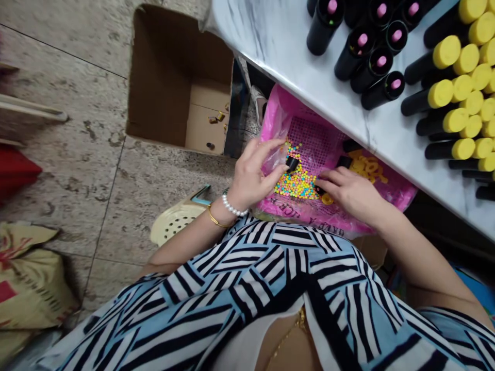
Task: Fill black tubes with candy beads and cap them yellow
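Note:
A pink mesh basket lined with clear plastic holds a pile of small multicoloured beads. My left hand reaches over its left side, thumb and fingers closed about a short black tube piece above the beads. On the right, my right hand dips into the basket with its fingers together. Under those fingertips a dark piece shows partly, beside a yellow ring-like part; most of the grip is hidden. Yellow plastic parts and a black tube lie beyond my right hand.
Black tubes with pink tips and several yellow-capped black tubes stand on the marble-patterned table. An open cardboard box with small scraps sits on the floor, near a cream stool. Sacks lie at left.

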Demonstrator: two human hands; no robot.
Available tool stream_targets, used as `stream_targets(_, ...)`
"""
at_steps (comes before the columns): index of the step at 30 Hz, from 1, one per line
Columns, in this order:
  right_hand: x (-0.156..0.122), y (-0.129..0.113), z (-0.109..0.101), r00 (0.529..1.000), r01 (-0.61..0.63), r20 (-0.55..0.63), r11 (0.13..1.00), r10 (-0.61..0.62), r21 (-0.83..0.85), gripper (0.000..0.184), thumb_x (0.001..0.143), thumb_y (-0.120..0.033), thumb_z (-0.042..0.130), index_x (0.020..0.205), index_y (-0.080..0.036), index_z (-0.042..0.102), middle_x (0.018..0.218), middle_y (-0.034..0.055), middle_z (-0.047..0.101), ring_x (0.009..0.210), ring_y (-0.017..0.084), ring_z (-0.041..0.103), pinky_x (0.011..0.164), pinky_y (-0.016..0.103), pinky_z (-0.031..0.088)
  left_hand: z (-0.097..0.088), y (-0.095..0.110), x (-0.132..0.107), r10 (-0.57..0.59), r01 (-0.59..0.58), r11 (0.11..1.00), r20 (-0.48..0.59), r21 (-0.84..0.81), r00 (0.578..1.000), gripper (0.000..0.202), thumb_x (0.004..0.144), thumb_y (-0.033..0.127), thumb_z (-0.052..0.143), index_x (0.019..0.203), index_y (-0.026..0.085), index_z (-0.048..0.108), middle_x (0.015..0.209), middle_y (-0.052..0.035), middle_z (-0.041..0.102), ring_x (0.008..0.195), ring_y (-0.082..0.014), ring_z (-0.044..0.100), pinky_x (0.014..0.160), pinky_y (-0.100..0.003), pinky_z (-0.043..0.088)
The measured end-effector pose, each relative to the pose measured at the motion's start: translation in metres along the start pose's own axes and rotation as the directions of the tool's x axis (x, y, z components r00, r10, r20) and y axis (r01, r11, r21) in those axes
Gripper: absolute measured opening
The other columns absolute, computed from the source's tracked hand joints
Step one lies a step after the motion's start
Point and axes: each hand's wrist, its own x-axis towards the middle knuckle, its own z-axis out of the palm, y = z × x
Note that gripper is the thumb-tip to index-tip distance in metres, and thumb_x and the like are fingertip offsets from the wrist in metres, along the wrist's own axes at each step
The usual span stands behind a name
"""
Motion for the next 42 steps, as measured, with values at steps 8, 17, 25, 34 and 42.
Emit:
stream_targets(8,0.016,0.000,0.009,0.983,0.065,-0.178,0.808,0.050,0.586,0.039,0.094,-0.020,0.065,0.132,-0.023,0.062,0.122,0.0064,0.073,0.110,0.021,0.070,0.099,0.037,0.056,0.000,0.009,-0.001,-0.029,0.029,0.997,0.004,-0.065,1.000,0.047,0.096,0.045,0.063,0.137,0.021,0.062,0.125,-0.0093,0.067,0.116,-0.0248,0.063,0.106,-0.041,0.052)
stream_targets(17,0.043,-0.023,0.027,0.978,0.205,-0.045,0.979,-0.205,-0.010,0.028,0.106,-0.022,0.043,0.112,-0.015,0.070,0.104,0.0152,0.073,0.098,0.028,0.058,0.085,0.042,0.052,0.000,0.009,-0.004,-0.030,0.028,0.998,-0.024,-0.063,0.999,0.045,0.097,0.041,0.064,0.137,0.020,0.062,0.126,-0.0090,0.066,0.115,-0.0231,0.063,0.104,-0.039,0.052)
stream_targets(25,0.028,-0.020,0.019,0.978,0.109,-0.209,0.790,0.025,0.604,0.031,0.096,-0.024,0.067,0.127,-0.022,0.066,0.116,0.0079,0.074,0.108,0.023,0.067,0.099,0.039,0.054,-0.003,0.008,-0.005,-0.044,0.043,0.997,-0.011,-0.060,0.999,0.045,0.097,0.042,0.063,0.137,0.020,0.062,0.125,-0.0095,0.066,0.116,-0.0237,0.062,0.104,-0.039,0.051)
stream_targets(34,0.029,-0.015,0.015,0.964,0.144,-0.264,0.883,-0.025,0.446,0.026,0.101,-0.021,0.055,0.124,-0.022,0.067,0.117,0.0091,0.074,0.112,0.025,0.065,0.101,0.044,0.054,-0.001,0.012,-0.003,-0.031,0.030,0.998,-0.012,-0.057,0.999,0.045,0.096,0.041,0.064,0.135,0.018,0.063,0.124,-0.0099,0.067,0.115,-0.0234,0.063,0.104,-0.039,0.052)
stream_targets(42,0.050,-0.029,0.037,0.957,0.272,-0.172,0.928,-0.234,0.253,0.028,0.105,-0.021,0.046,0.119,-0.017,0.069,0.114,0.0148,0.072,0.108,0.027,0.060,0.093,0.044,0.056,-0.001,0.011,-0.007,-0.020,0.019,0.999,-0.017,-0.030,1.000,0.044,0.098,0.040,0.061,0.136,0.018,0.062,0.128,-0.0102,0.067,0.119,-0.0241,0.061,0.109,-0.041,0.050)
